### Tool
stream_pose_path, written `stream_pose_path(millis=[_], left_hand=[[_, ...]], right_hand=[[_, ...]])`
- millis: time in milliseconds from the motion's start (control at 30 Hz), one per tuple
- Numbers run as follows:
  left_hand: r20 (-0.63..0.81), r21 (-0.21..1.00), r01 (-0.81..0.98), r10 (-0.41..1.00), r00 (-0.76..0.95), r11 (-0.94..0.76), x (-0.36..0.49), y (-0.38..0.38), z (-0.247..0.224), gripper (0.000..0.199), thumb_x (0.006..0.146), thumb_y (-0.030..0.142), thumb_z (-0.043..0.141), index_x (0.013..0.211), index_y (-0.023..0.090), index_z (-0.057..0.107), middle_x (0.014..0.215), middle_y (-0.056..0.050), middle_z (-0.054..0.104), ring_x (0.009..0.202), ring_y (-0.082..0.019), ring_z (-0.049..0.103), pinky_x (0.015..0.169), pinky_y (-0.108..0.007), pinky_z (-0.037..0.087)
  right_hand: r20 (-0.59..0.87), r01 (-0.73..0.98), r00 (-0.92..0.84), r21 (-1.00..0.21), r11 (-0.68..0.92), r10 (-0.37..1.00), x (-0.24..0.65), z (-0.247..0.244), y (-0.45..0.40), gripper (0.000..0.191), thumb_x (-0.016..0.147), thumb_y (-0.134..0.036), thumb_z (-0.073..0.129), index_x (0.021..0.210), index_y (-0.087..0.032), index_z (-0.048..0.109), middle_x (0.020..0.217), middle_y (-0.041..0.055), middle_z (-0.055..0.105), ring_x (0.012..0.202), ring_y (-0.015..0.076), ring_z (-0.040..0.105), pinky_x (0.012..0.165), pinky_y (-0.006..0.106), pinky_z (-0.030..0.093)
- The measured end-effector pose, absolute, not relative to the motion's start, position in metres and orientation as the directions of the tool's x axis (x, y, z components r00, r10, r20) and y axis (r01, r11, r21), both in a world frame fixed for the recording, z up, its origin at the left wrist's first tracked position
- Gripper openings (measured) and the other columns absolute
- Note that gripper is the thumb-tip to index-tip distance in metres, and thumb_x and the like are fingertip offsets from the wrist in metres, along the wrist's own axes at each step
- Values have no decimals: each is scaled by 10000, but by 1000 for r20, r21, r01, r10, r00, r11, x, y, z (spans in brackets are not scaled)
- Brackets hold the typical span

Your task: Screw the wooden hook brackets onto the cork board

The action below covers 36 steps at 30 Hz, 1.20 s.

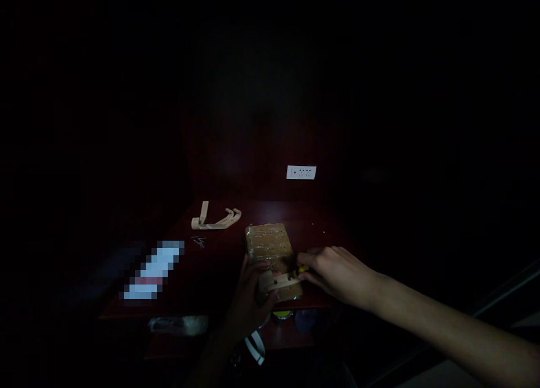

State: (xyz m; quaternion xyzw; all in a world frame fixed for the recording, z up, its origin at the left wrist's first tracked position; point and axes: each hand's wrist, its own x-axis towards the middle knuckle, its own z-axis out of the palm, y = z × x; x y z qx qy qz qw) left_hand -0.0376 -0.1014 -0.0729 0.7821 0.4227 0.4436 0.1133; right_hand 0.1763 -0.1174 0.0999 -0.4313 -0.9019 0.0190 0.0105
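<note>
On the dark red table: both hands busy at the front edge

So the biggest thing in my feed is the table (202,281), very dimly lit. My right hand (333,271) comes in from the right with its fingers closed around a yellow tool (302,270), mostly hidden by the grip. My left hand (252,295) is pinching the near end of a pale strip (283,282), thumb on one side and fingers on the other, also touching the block underneath.

That tan block (268,240) sits near the front edge, wrapped in something clear and shiny. The strip lies across its near part, dark spots along it, and the yellow tool is at the strip's right end.

Off to the left is a blurred bright panel (158,270); can't tell what it is. Below the tabletop I get a clear bag (179,325). Back left on the table lies a pale hooked piece (215,226) with curved ends. A white socket plate (301,172) is on the wall behind, and a white strap (255,348) hangs low. Smallest stuff: thin metal pins (199,242) just in front of the hooked piece, plus two white specks (324,232) right of the block.
</note>
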Motion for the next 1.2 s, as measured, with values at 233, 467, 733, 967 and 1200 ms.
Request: stream_pose_path(millis=[233, 467, 733, 967, 1200], left_hand=[[604, 555, 552, 757, 248, -623, -36, -102, -68, 403, 806, 229, 568, 1195, 235, 465, 1256, -68, 495, 1356, -273, 270, 1131, -567, 203], [627, 545, 553, 745, 229, -630, -35, -103, -65, 401, 778, 209, 586, 1165, 218, 480, 1230, -78, 521, 1313, -274, 353, 1128, -568, 213], [649, 523, 549, 722, 239, -652, -33, -101, -68, 353, 790, 219, 584, 1134, 226, 504, 1195, -72, 529, 1263, -253, 417, 1144, -572, 161], [646, 532, 567, 734, 209, -629, -32, -103, -67, 389, 784, 221, 591, 1155, 217, 474, 1193, -82, 534, 1324, -276, 338, 1126, -574, 220], [641, 546, 562, 742, 198, -621, -31, -102, -71, 432, 791, 224, 589, 1193, 216, 431, 1225, -97, 510, 1358, -302, 268, 1103, -576, 262]], right_hand=[[-17, 749, -663, -9, 663, 749, 171, 101, -113, 176, 919, -264, 457, 979, -187, 603, 866, 76, 663, 789, 181, 631, 627, 254, 384], [-40, 779, -627, 2, 627, 778, 169, 100, -110, 213, 907, -320, 469, 969, -179, 617, 793, 76, 673, 726, 189, 643, 589, 249, 375], [26, 861, -509, 11, 509, 861, 164, 88, -119, 261, 892, -363, 480, 970, -154, 617, 768, 95, 657, 696, 196, 639, 571, 256, 374], [48, 866, -493, -68, 495, 869, 176, 100, -121, 285, 893, -407, 462, 988, -188, 618, 766, 72, 663, 669, 179, 635, 552, 242, 386], [45, 814, -570, -108, 571, 821, 157, 104, -121, 301, 888, -425, 479, 1040, -202, 612, 806, 68, 673, 739, 191, 651, 621, 250, 413]])
